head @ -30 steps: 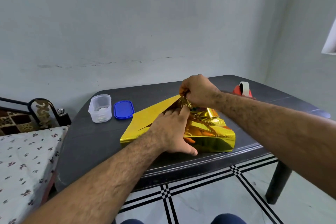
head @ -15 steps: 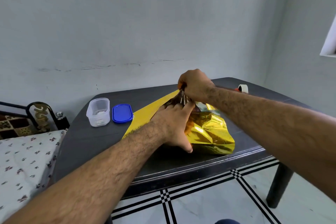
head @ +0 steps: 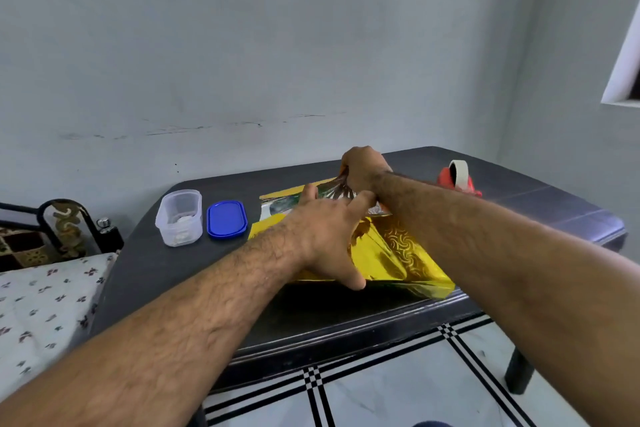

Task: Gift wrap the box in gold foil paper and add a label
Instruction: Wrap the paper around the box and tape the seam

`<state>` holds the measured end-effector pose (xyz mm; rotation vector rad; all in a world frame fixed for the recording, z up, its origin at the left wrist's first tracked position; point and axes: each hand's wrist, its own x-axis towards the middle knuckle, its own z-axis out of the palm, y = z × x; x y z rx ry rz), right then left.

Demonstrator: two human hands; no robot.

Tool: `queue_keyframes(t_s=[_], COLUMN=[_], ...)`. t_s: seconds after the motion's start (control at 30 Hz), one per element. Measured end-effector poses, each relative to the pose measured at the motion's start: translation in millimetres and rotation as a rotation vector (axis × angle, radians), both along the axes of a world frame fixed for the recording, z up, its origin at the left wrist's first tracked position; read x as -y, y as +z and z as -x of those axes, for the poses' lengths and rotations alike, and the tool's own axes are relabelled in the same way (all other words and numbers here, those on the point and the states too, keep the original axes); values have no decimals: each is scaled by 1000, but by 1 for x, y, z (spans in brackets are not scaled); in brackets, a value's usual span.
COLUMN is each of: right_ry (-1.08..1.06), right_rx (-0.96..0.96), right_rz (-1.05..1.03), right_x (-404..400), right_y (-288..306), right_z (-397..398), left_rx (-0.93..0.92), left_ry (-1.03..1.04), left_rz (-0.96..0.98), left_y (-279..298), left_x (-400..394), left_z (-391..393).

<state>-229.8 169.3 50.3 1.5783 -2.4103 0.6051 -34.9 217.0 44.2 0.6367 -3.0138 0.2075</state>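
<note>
Head view, from the left: a clear plastic container stands open on the dark table, with its blue lid just beside it. Next comes the gold foil paper, wrapped loosely over the box near the table's front edge; the box itself is hidden under it. The left hand lies on the foil, fingers spread and straight, thumb at the near edge. Beyond it, the right hand curls tightly around a gathered bunch of foil, pinching it. A red tape dispenser sits further right.
</note>
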Motion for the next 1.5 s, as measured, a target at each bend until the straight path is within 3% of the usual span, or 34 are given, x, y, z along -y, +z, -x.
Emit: queue_keyframes(t_s=[0.2,0.43,0.6,0.7,0.8,0.93,1.1,1.23,1.5], right_ry=[5,43,27,14,16,32,66,48,62], right_rx=[62,118,48,36,55,107,110,104,15], right_rz=[-112,-101,-149,-158,-151,-136,-221,-217,-380], right_x=[18,35,38,38,39,43,41,44,61], right_y=[-16,-31,-30,-30,-27,-20,-19,-28,-46], right_z=[5,23,36,43,48,49,49,53,61], left_rx=[138,108,-37,-53,-39,-221,-15,41,162], left_ry=[60,28,-85,-145,-155,14,120,187,150], left_rz=[-191,-244,81,138,77,-171,-292,-395,-347], left_y=[5,-13,-44,-65,-78,-52,-23,-23,-26], left_x=[14,34,31,22,17,21,52,70,73], left_z=[8,14,7,5,2,11,43,61,72])
